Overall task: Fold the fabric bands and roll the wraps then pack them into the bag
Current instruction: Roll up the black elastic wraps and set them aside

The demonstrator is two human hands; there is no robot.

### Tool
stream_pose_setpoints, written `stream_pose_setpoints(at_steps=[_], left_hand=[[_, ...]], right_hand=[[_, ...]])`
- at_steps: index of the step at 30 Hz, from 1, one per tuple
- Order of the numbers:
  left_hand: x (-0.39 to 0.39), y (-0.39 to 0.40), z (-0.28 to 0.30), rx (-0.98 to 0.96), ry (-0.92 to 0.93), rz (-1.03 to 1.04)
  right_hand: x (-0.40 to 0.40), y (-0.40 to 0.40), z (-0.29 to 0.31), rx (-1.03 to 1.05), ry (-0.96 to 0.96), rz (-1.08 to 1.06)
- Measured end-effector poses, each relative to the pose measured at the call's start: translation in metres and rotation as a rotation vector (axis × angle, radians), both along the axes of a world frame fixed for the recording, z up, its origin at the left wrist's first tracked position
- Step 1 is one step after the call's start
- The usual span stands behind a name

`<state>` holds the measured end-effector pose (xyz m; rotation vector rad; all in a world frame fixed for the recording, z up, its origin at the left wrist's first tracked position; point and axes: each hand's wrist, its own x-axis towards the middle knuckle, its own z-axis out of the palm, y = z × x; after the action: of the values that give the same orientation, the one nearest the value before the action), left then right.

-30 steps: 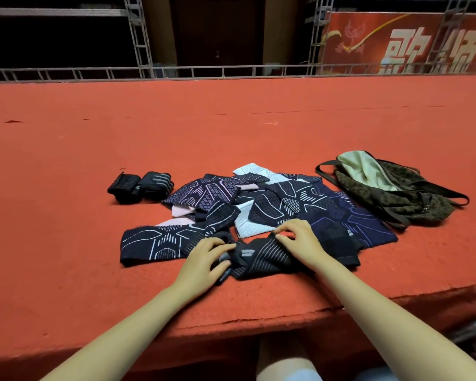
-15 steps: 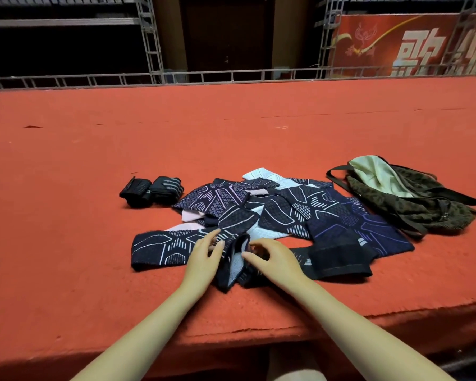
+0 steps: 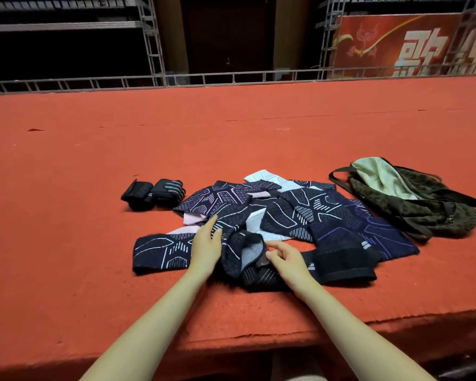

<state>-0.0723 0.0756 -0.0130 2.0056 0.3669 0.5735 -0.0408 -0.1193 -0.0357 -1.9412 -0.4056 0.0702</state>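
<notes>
A heap of dark navy patterned fabric bands (image 3: 300, 213) lies on the red carpeted platform (image 3: 231, 138). A dark striped wrap (image 3: 254, 259) sits bunched at the heap's near edge, one end turned up. My left hand (image 3: 206, 244) lies on the bands just left of it, fingers fairly straight. My right hand (image 3: 285, 255) pinches the wrap's folded end with curled fingers. The wrap's black strap end (image 3: 341, 264) stretches to the right. Two rolled black wraps (image 3: 153, 193) stand left of the heap. The olive patterned bag (image 3: 407, 202) lies open at the right.
The platform's front edge (image 3: 259, 342) drops off just below my forearms. A metal truss rail (image 3: 231, 78) runs along the far edge, with a red banner (image 3: 412, 45) behind it at the right. Wide bare carpet stretches to the left and behind the heap.
Both hands moved closer together over the wrap. Its left end has been lifted and turned up between them, and my right hand has shifted left onto it.
</notes>
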Motion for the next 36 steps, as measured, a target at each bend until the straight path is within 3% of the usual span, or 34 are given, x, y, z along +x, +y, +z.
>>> stream_pose_setpoints(at_steps=[4,8,11,14,17,20,28,36], left_hand=[[0.001,0.006,-0.011,-0.012,0.091,0.04],[-0.001,0.011,-0.023,0.318,0.188,-0.023],[-0.001,0.007,-0.009,0.503,0.003,-0.054],[0.003,-0.003,0.004,0.593,-0.074,-0.373],[0.007,-0.016,0.005,0.482,0.075,-0.563],[0.013,-0.018,0.001,0.421,0.136,-0.586],[0.004,-0.003,-0.012,0.213,-0.027,-0.51],[-0.015,-0.003,-0.014,0.093,-0.054,-0.439]], right_hand=[[-0.004,0.002,-0.003,-0.023,-0.055,-0.013],[-0.009,0.003,-0.004,-0.019,-0.056,0.018],[-0.012,0.004,-0.008,0.021,-0.048,0.019],[-0.015,0.004,-0.012,0.044,-0.057,0.007],[-0.014,0.006,-0.013,0.057,-0.019,-0.009],[-0.015,0.007,-0.011,0.057,-0.011,-0.033],[-0.012,0.012,-0.007,-0.02,-0.032,-0.037],[-0.004,0.019,-0.007,-0.097,-0.069,0.032]])
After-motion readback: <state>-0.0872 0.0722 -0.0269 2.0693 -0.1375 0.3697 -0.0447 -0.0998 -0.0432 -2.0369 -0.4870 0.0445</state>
